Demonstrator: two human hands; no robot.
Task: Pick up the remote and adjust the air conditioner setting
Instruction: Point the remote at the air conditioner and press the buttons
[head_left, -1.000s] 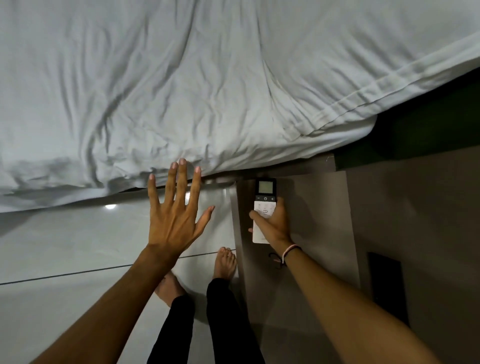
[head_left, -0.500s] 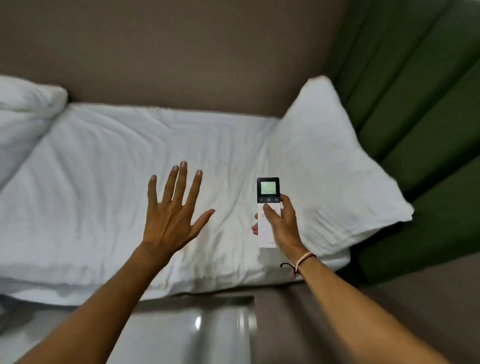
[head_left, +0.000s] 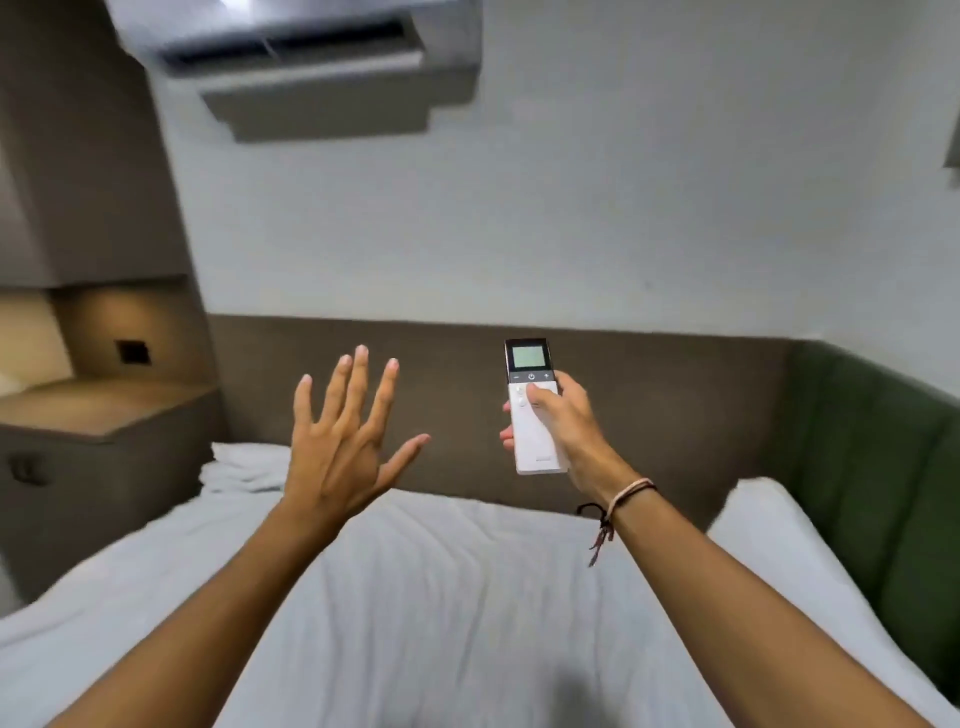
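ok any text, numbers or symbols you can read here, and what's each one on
"−", a power symbol and "+": on the dark strip under the screen of the remote, held in the right hand.
Remote screen: lit, digits too blurred to read.
Small print near the remote's bottom edge: too small to read.
Air conditioner: no readable label.

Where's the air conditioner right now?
In the head view, the air conditioner is mounted high on the wall at upper left, above the brown headboard, up and left of the remote held in the right hand.
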